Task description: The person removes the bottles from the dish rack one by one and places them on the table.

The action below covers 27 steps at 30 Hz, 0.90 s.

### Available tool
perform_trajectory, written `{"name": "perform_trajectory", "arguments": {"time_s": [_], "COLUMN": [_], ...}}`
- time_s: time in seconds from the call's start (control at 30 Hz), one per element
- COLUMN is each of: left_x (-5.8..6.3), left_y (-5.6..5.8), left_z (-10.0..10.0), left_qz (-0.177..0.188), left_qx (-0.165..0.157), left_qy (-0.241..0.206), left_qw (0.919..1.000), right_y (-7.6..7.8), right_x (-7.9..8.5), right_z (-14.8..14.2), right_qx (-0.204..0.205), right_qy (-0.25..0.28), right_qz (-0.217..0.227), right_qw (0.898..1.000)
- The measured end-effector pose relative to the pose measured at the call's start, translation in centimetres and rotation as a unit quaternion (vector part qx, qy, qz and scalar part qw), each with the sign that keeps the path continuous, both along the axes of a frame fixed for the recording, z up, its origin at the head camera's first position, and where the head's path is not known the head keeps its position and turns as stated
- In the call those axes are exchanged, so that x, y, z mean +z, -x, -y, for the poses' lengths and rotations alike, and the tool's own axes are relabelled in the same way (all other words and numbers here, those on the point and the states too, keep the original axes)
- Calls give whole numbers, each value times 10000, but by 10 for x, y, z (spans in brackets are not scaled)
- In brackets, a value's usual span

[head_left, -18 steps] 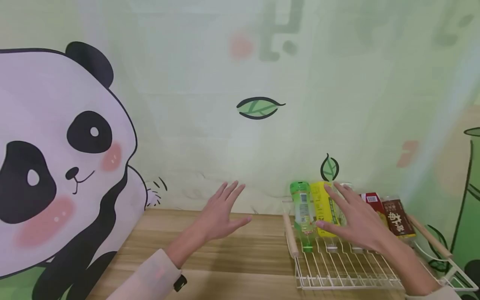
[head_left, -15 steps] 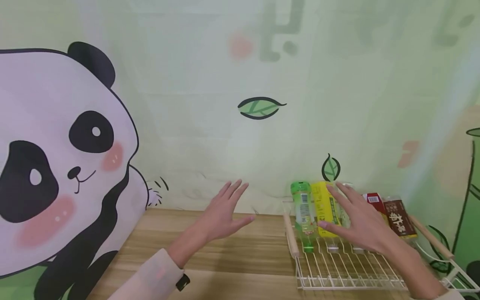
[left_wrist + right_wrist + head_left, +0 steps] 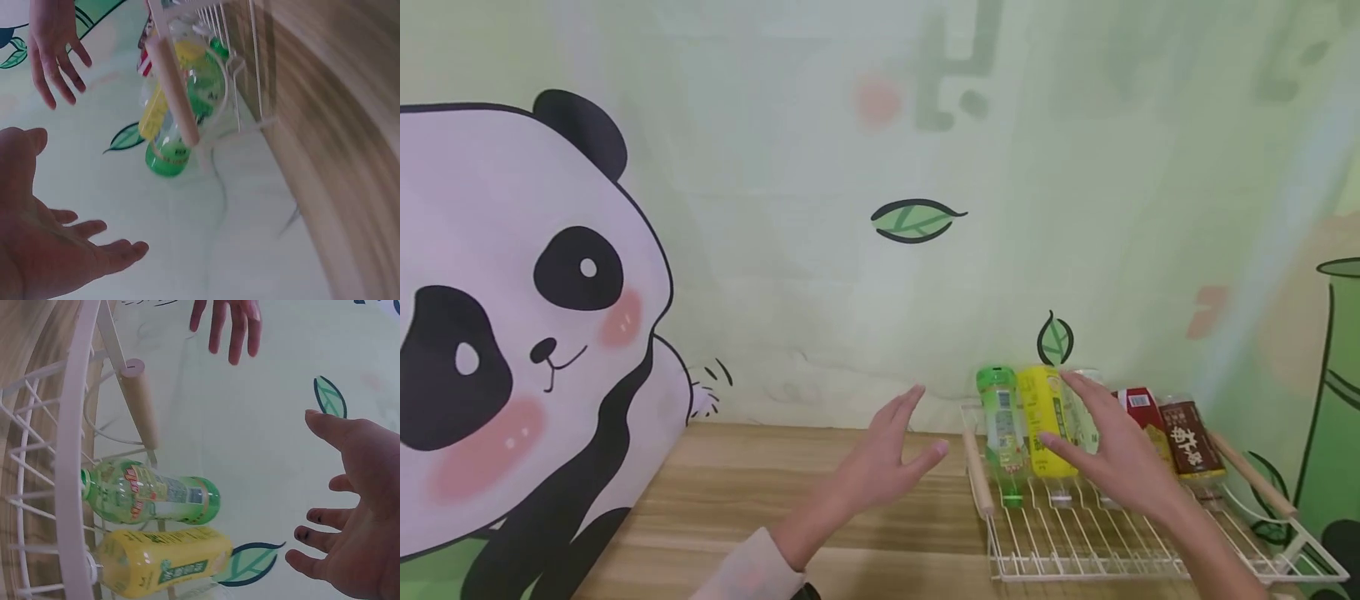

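My left hand hovers over the wooden tabletop, left of a white wire rack, fingers extended and thumb apart. Above the rack is my right hand, also with extended fingers; it holds nothing. It overlaps part of the bottle row in the head view. A green bottle and a yellow-labelled bottle lie in the rack with their caps toward the front. A pale bottle is partly hidden behind the right hand. Farther right are a red-labelled item and a brown-labelled bottle.
The rack has a wooden handle bar on its left and another wooden bar on its right. Wood-grain tabletop extends to the left. Behind stands a pale green wall covering printed with a panda and leaves.
My left hand has moved right, closer to the rack. The right hand has shifted slightly, and the head view has tilted a little. The bottles stay in place.
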<state>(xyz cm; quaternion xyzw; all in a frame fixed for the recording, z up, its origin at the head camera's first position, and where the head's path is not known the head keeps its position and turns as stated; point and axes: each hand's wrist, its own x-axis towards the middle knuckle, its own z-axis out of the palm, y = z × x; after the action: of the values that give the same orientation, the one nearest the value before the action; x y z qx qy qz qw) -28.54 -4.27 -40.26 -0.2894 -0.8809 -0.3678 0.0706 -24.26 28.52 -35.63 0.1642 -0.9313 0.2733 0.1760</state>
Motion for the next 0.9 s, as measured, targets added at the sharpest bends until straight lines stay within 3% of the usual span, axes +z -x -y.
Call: {"name": "perform_trajectory", "arguments": {"time_s": [0.13,0.33,0.47,0.67,0.77,0.9], "left_x": [-17,-44,-58,-70,-74,-77], "left_y": [1,4,3,2,2,0], "left_z": [-27,-58,-72,-87,-92,-95], "left_qz": [518,1200,1778,2645,2779,2777], "left_qx": [178,399,387,23,-22,-2], "left_qy": [-731,-1634,-2071,-2658,-2879,-3030], "left_qw": [9958,9784,9612,9270,9165,9116], "right_y": [14,36,47,61,67,69], "right_x": [-7,-23,-34,-47,-52,-57], "right_z": [6,16,22,26,30,33], "right_qx": [61,107,60,-94,-202,-366], "right_qy": [568,1131,1288,1396,1267,1139], "right_qz": [348,756,984,1240,1356,1585], "right_qw": [9978,9906,9868,9824,9824,9801]}}
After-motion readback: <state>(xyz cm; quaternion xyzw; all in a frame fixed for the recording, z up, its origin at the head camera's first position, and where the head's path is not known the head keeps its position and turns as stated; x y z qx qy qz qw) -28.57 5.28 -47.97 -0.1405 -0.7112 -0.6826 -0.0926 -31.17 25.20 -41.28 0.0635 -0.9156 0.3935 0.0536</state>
